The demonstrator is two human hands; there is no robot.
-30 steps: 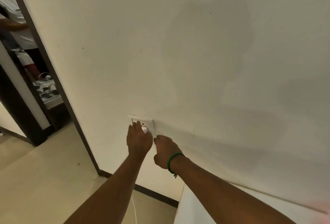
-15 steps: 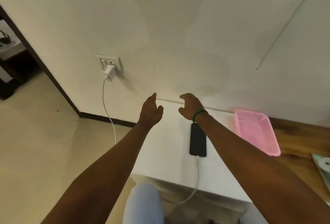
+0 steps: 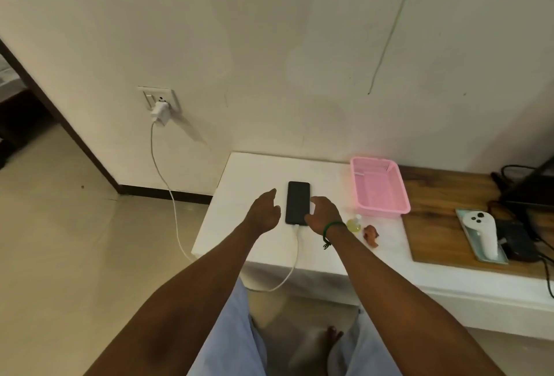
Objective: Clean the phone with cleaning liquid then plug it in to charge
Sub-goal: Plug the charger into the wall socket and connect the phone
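A plain cream wall fills the upper half of the view, with a white low surface (image 3: 254,171) pushed against it and tiled floor to the left. You stand over the surface, looking down at your two bare arms.

A pink plastic basket (image 3: 379,186) sits at the back of the surface by the wall, and its slatted floor is visible. Near its front corner stands a small bottle (image 3: 353,224) of yellowish liquid, with a crumpled reddish-brown cloth (image 3: 371,234) just beside it. Further right, on a wooden top (image 3: 440,225), a pale tray (image 3: 463,216) holds a white controller (image 3: 481,236).

The phone (image 3: 297,203) lies flat, screen dark, in the middle of the surface. A white cable (image 3: 168,189) leaves its near end, drops over the front edge, and climbs to a white charger (image 3: 160,113) plugged into a wall socket (image 3: 150,96). Part of the cable is hidden behind your legs. Black cords at the far right are cut off by the frame.

Your left hand (image 3: 265,212) hovers just left of the phone, fingers loose and spread, holding nothing. Your right hand (image 3: 323,213), with a green band (image 3: 332,227) at the wrist, curves over the phone's right edge. It may be touching the phone, but I cannot tell whether it grips.
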